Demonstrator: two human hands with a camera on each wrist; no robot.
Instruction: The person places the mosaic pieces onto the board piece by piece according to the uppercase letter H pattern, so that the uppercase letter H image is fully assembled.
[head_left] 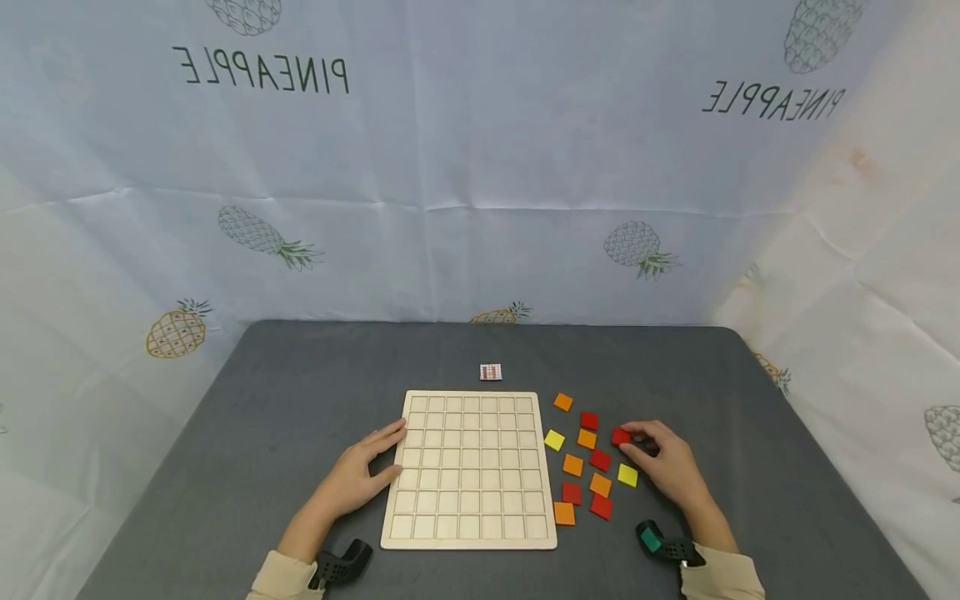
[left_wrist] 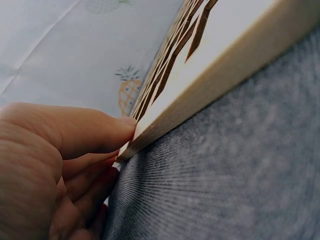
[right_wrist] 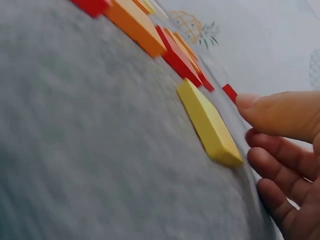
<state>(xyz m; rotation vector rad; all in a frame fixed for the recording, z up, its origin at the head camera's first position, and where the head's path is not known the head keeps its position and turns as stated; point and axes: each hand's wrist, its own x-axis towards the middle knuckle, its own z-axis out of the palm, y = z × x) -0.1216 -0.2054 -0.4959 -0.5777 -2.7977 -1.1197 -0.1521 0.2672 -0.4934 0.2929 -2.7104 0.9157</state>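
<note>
A wooden grid board (head_left: 471, 471) lies flat, its square cells bare. My left hand (head_left: 358, 473) rests against the board's left edge, thumb and fingers spread apart; in the left wrist view the thumb (left_wrist: 95, 129) touches the wooden rim (left_wrist: 200, 87). At the right, my right hand (head_left: 670, 467) pinches a red square tile (head_left: 620, 436) between thumb and finger. In the right wrist view that red tile (right_wrist: 230, 93) shows only partly past the thumb. Close to this hand lies a yellow tile (head_left: 627, 475), larger in the right wrist view.
Several loose tiles lie between board and right hand, including an orange tile (head_left: 573, 465), a red tile (head_left: 601, 506) and a yellow tile (head_left: 554, 440). A small patterned card (head_left: 491, 372) lies beyond the board. Pineapple-print cloth (head_left: 465, 167) hangs behind the dark table (head_left: 315, 383).
</note>
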